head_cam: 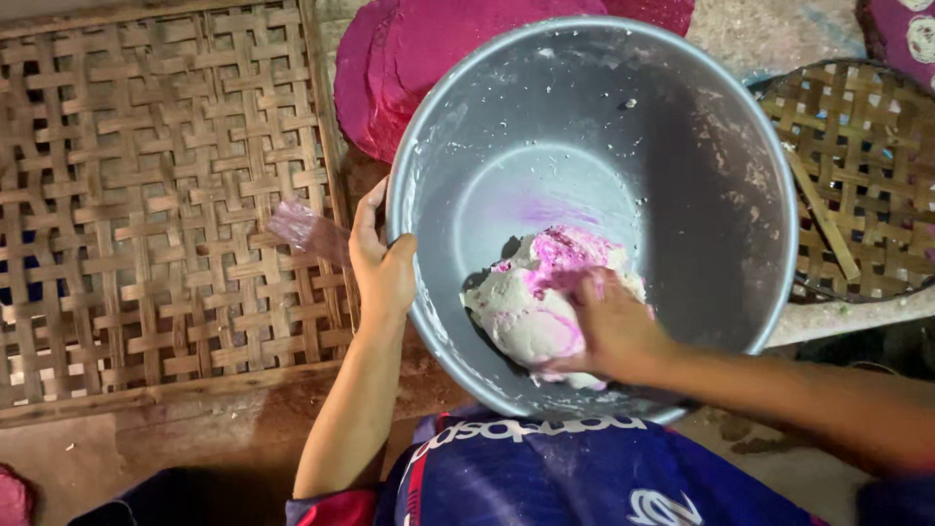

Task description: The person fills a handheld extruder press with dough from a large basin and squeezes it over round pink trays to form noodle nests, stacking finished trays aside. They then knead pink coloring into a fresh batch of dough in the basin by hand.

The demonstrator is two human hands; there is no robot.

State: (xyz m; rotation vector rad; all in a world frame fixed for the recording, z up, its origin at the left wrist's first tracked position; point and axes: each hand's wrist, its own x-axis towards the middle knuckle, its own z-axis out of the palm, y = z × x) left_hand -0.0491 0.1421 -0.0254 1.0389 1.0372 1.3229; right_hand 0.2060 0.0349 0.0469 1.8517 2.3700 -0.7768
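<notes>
dough [534, 312] in bowl [721, 166] | woven tray [146, 195] left | round basket [857, 195] right

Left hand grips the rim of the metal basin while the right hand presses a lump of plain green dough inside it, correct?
Not quite: the head view shows the dough is white streaked with pink, not green. The left hand does grip the basin rim, and the right hand presses the dough.

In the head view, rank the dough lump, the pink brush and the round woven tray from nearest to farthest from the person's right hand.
1. Dough lump: under the right hand, touching it, inside the metal basin.
2. Round woven tray: right of the basin, partly behind its rim.
3. Pink brush: far left, beyond the left hand, on the square mat.
</notes>
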